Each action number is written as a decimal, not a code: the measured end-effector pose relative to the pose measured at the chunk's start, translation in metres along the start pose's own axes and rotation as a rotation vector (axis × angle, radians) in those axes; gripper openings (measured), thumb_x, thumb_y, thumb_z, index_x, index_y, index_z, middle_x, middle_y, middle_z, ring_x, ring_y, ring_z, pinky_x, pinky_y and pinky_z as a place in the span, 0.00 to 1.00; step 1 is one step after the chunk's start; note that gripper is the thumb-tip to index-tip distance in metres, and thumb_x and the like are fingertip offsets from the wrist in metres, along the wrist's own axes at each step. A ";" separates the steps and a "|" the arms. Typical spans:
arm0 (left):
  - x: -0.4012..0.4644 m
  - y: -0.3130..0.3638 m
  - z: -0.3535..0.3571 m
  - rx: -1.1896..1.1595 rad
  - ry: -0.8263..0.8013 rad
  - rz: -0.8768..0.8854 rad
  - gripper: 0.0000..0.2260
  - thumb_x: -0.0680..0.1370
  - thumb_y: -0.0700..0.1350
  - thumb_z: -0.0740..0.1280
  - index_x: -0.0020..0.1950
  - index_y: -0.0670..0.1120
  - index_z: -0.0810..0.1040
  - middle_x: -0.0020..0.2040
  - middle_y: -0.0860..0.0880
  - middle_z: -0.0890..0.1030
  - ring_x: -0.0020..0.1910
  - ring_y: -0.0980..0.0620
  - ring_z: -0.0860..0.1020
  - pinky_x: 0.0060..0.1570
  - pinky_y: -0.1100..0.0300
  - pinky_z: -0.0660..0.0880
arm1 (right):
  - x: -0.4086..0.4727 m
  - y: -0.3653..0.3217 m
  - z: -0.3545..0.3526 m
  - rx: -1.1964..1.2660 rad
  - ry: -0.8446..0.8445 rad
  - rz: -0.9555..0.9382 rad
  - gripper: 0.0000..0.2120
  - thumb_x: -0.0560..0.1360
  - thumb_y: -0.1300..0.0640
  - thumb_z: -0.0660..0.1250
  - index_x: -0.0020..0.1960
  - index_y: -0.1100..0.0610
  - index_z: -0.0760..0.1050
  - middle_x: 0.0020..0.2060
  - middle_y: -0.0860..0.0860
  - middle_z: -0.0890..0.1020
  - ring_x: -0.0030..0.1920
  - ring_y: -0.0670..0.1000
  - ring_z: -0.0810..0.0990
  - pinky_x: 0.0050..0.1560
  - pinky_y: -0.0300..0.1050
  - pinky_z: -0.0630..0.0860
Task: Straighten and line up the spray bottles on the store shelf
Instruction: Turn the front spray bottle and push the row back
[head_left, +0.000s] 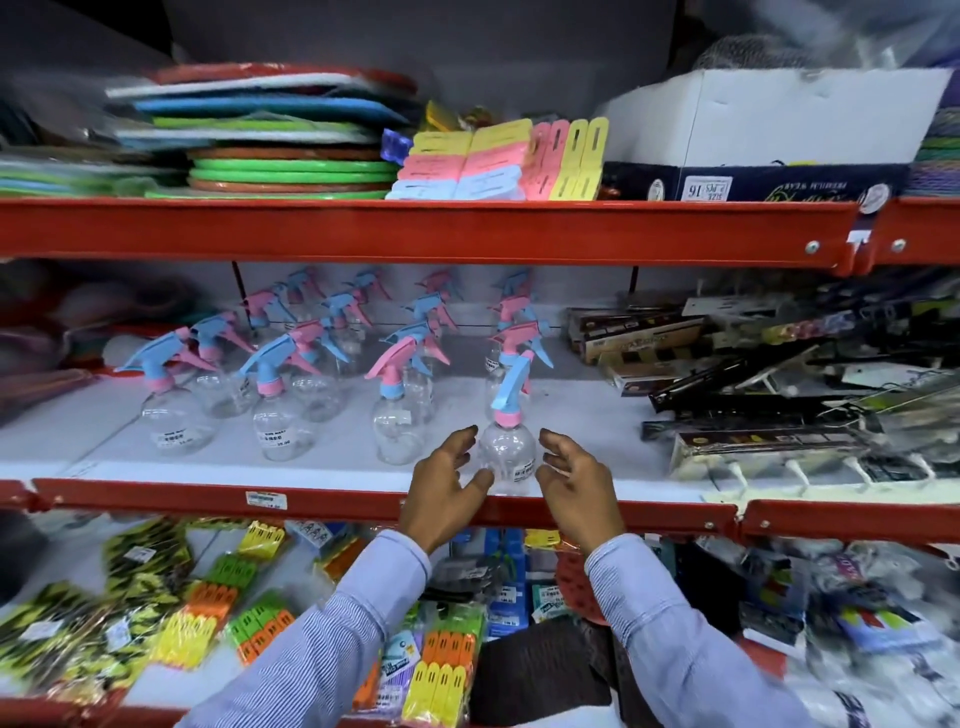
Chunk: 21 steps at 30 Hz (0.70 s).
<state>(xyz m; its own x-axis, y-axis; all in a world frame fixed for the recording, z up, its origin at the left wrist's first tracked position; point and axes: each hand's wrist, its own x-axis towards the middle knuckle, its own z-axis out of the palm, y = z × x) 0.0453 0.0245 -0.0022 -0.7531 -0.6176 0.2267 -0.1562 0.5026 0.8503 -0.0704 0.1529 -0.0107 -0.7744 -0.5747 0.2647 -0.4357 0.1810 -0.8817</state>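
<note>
Several clear spray bottles with pink and blue trigger heads stand in rows on the white middle shelf (332, 470). The front right bottle (506, 447) has a blue trigger and a pink collar, and it stands upright near the shelf's front edge. My left hand (447, 486) and my right hand (571, 480) are cupped on either side of it, fingers spread. The left thumb touches or nearly touches its base; neither hand clearly grips it. Other front bottles stand to the left: one with a pink trigger (395, 431), two with blue triggers (280, 423) (174, 415).
Black and brown boxed goods (753, 395) are piled right of the bottles. A red shelf rail (311, 501) runs along the front edge. Stacked coloured mats (270, 135) and a cardboard box (769, 130) sit on the shelf above; packs of clips (197, 618) lie on the shelf below.
</note>
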 end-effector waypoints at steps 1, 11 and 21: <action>-0.006 -0.002 -0.004 0.045 0.026 0.036 0.26 0.74 0.45 0.68 0.72 0.49 0.67 0.70 0.48 0.74 0.68 0.49 0.73 0.68 0.49 0.71 | -0.008 -0.002 0.002 -0.048 0.059 -0.058 0.22 0.74 0.61 0.64 0.68 0.56 0.70 0.64 0.53 0.77 0.62 0.51 0.77 0.65 0.44 0.72; -0.051 -0.042 -0.063 0.653 0.284 0.266 0.31 0.77 0.56 0.60 0.77 0.49 0.55 0.80 0.49 0.56 0.80 0.51 0.49 0.78 0.45 0.53 | -0.046 -0.020 0.058 -0.560 0.105 -0.713 0.25 0.72 0.59 0.61 0.70 0.58 0.68 0.69 0.53 0.73 0.71 0.51 0.69 0.71 0.49 0.67; -0.007 -0.084 -0.108 0.653 0.181 0.247 0.35 0.76 0.58 0.52 0.78 0.46 0.46 0.80 0.47 0.46 0.80 0.50 0.45 0.78 0.52 0.43 | -0.003 -0.052 0.146 -0.416 -0.052 -0.343 0.33 0.75 0.54 0.56 0.77 0.55 0.48 0.78 0.52 0.52 0.77 0.49 0.52 0.75 0.42 0.55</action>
<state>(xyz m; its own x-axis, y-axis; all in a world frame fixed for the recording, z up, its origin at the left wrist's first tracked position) 0.1327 -0.0789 -0.0240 -0.7070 -0.5012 0.4990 -0.3877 0.8647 0.3192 0.0216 0.0292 -0.0231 -0.5369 -0.6931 0.4810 -0.8124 0.2710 -0.5163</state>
